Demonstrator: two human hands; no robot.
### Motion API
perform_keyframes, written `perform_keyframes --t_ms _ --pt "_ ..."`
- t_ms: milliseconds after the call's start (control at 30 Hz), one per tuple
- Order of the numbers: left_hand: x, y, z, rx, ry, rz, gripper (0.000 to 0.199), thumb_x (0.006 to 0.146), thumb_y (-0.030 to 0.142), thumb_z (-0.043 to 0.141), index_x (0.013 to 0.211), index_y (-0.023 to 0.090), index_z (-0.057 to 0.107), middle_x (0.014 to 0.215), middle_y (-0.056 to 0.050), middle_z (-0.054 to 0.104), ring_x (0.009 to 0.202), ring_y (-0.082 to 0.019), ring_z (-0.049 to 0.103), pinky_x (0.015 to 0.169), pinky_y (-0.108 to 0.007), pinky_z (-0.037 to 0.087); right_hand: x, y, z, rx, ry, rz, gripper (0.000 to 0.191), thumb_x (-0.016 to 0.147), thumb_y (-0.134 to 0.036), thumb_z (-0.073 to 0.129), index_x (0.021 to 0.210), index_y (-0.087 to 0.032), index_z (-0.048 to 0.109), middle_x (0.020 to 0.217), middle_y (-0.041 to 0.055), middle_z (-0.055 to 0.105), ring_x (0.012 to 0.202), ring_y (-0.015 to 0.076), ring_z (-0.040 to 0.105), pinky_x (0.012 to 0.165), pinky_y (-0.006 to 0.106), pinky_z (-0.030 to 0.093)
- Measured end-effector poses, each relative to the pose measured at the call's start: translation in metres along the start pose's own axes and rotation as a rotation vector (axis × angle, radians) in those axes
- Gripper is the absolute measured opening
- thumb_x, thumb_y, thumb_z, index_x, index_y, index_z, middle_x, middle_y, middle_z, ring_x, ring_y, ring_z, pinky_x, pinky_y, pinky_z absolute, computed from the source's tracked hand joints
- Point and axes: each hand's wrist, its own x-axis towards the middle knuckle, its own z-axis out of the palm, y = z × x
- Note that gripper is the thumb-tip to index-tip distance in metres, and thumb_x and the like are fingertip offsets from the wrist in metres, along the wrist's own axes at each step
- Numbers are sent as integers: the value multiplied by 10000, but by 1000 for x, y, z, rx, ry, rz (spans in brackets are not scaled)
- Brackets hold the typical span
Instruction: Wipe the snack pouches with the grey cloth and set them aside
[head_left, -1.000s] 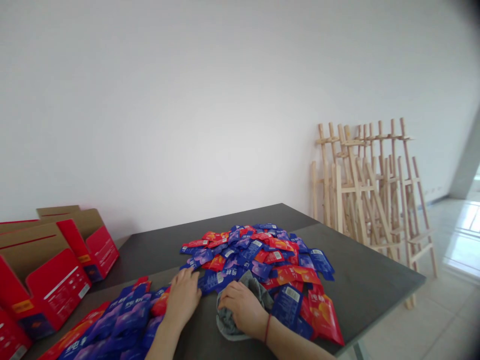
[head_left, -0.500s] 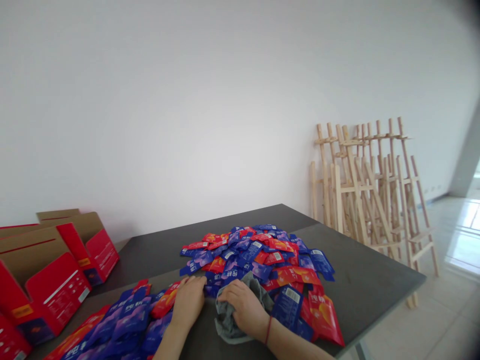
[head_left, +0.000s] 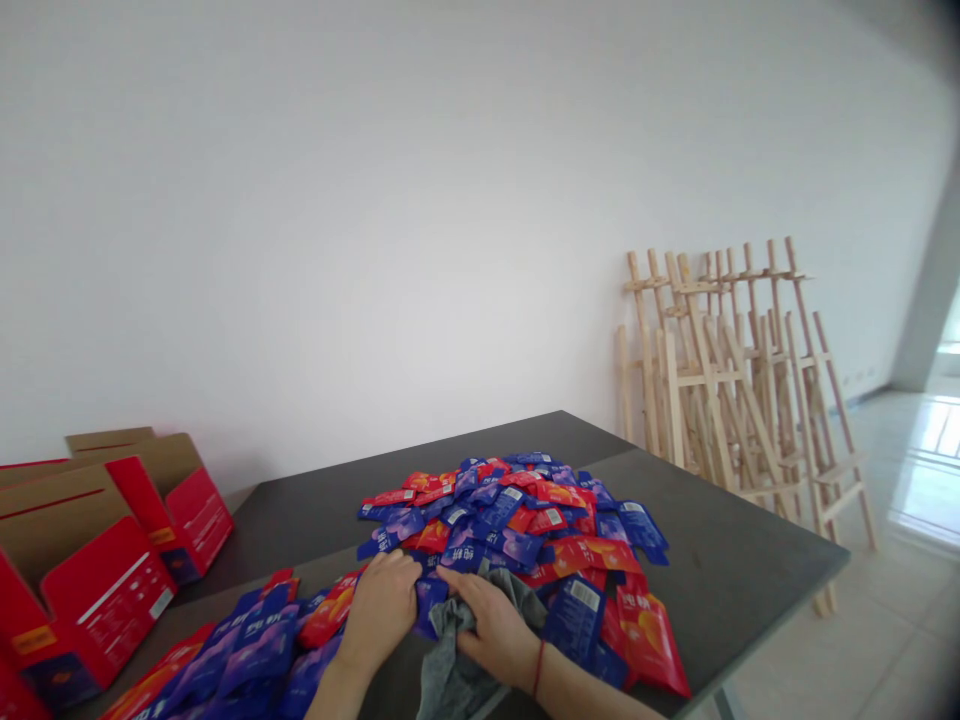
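My left hand (head_left: pixel 384 597) is closed at the near edge of the packet pile, with its fingertips on a blue packet (head_left: pixel 430 602). Just to its right, my right hand (head_left: pixel 496 622) grips a crumpled grey cloth (head_left: pixel 459 678), and its index finger reaches toward that same packet. Part of the cloth hangs below the hand and another fold shows behind the knuckles. Beyond both hands spreads a heap of blue and red packets (head_left: pixel 517 503). More packets (head_left: pixel 251 640) lie in overlapping rows left of my left forearm. My left fingertips are mostly hidden.
Open red cardboard boxes (head_left: pixel 105 585) stand along the left side of the dark table (head_left: pixel 720 520). Wooden easels (head_left: pixel 705 375) lean against the white wall behind the table's right end. The table's right edge runs beyond the heap.
The grey cloth has gone from a bunched wad to hanging lower toward me. My right hand's fingers have moved closer to my left hand, and a blue packet now shows between them.
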Motion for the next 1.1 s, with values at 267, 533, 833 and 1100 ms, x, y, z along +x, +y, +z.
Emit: perform_keyframes --t_ms 267,533,833,1100 --pt "3 0 8 -288 177 -27 259 787 83 428 863 209 641 1101 -83 661 1113 -247 535 1006 -437 373 0 -5 3 -45 -73 -15 565 642 -59 486 1168 -217 620 1055 54 657 987 202 593 890 297 448" --pt "8 -1 24 -1456 64 -688 449 884 449 413 1163 141 582 1192 -155 664 1159 -283 605 980 -457 480 0 -6 -1 199 150 -3 613 617 -21 409 1151 -220 636 1092 50 672 1047 196 608 949 340 449" --pt "6 16 12 -1854 38 -850 295 838 283 559 1045 103 668 865 -114 772 837 -242 737 775 -356 588 1 8 8 191 355 136 504 618 -17 417 1068 -200 553 966 48 639 927 205 606 871 345 480" --pt "-2 49 24 -1760 -53 -905 432 826 532 568 1011 161 689 997 -110 763 1072 -262 667 979 -409 489 2 5 7 -11 513 102 487 582 22 384 1002 -197 500 1044 85 529 1032 221 503 953 395 419"
